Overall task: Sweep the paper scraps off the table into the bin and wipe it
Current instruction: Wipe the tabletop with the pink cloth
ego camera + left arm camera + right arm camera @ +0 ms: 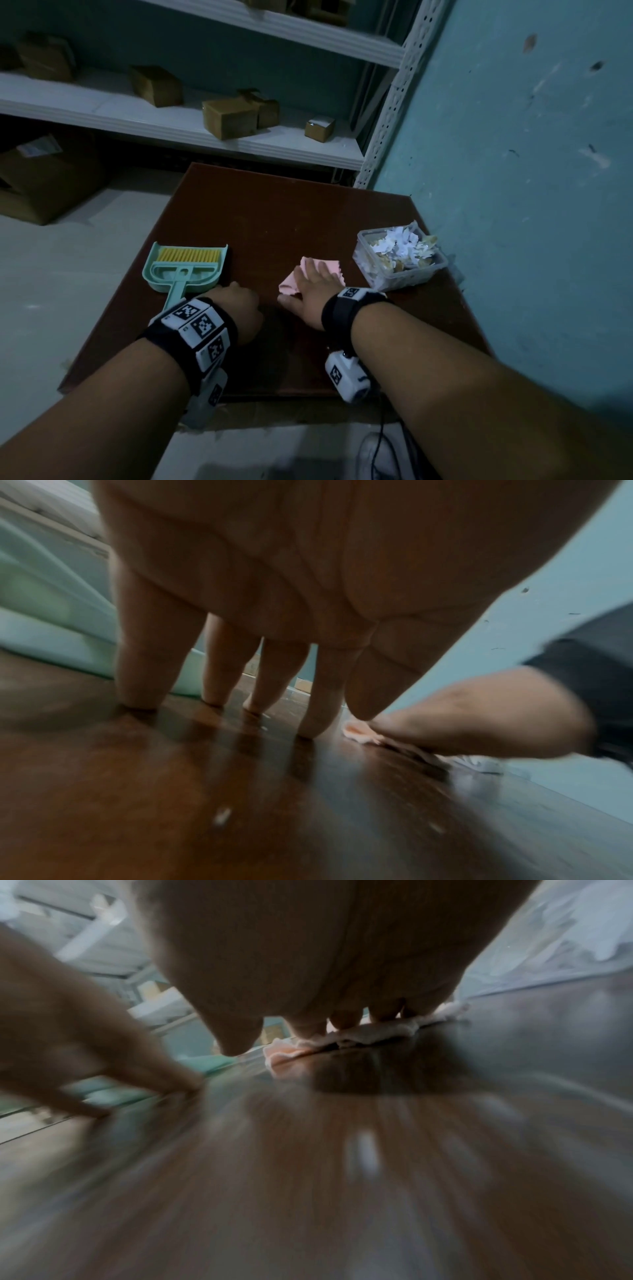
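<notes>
Right hand (313, 291) lay flat on a pink cloth (330, 269), fingers straight and spread, palm pressing it onto the table (274, 219). No curl round the fabric. Cloth was soft and crumpled, with fuzzy frayed edges; in the right wrist view it (284, 1053) bunched under the fingertips (308, 1027), one corner poking out left of them. That view was motion-blurred, so the amount of cloth under the palm is unclear.

Left hand (239, 305) held nothing. Left wrist view showed its fingers (147, 656) straight and pointing down, tips touching bare tabletop (171, 791).

Table was dark reddish-brown, glossy, square-cornered, filling the centre of the head view.

Paper scraps (400, 250), white and tan torn bits, sat piled in the bin (387, 281), a clear rectangular plastic tub with rounded corners at the table's right edge, just right of the cloth.

Mint-green plastic dustpan (161, 277) lay left of centre, a brush with yellow bristles (188, 255) nested in it, handle pointing toward the left wrist.

White metal shelving (205, 137) with brown cardboard boxes (229, 118) ran across the upper left of the frame. A scuffed teal wall (531, 171) filled the right side.
</notes>
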Demonstrator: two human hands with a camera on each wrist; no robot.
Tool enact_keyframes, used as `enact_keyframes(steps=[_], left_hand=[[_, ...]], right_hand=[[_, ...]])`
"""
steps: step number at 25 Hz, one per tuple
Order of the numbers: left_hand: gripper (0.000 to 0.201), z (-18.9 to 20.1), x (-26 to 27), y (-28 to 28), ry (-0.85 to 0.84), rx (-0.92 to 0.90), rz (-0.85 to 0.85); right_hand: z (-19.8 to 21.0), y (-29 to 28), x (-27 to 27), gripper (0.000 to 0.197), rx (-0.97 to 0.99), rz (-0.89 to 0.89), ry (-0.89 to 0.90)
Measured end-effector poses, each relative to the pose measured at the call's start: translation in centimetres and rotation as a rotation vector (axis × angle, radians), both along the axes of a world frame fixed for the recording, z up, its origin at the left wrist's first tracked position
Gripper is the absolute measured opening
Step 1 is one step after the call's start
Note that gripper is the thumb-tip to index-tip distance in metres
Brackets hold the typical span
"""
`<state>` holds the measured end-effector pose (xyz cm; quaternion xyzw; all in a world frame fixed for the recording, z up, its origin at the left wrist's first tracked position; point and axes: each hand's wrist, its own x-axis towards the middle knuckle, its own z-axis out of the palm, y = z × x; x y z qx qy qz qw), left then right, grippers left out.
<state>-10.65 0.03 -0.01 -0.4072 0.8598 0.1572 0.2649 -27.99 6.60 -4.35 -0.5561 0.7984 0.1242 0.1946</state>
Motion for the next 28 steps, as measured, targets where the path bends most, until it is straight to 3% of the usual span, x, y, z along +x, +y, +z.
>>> enact_keyframes(steps=[6,10,13,15,18,21,28], left_hand=[[0.047,-0.9,0.4,-0.7,0.034,0.011,-0.036],[0.049,-1.2,0.5,-1.1,0.025,0.016,-0.047],[0.049,-1.4,0.4,-1.2,0.027,0.021,-0.051],[0.048,-1.4,0.3,-1.3,0.030,0.014,-0.061],[0.047,-1.3,0.3,-1.4,0.014,0.019,-0.046],[0.046,-1.2,0.1,-1.3,0.020,0.013,-0.021],[0.046,-1.1,0.1,-1.0,0.029,0.019,-0.008]], right_hand=[[0.7,-4.4,-2.1,0.093,0.077,-0.095,0.041],[2.6,-5.8,-3.5,0.067,0.187,-0.060,0.107],[2.1,-6.0,-5.3,0.082,0.195,-0.085,0.129],[1.6,-5.1,-6.0,0.090,0.212,-0.092,0.137],[0.9,-3.3,-6.2,0.067,0.127,-0.208,0.051],[0.0,-1.3,-6.8,0.085,0.032,-0.311,0.000],[0.0,4.3,-8.0,0.086,-0.014,-0.302,-0.023]])
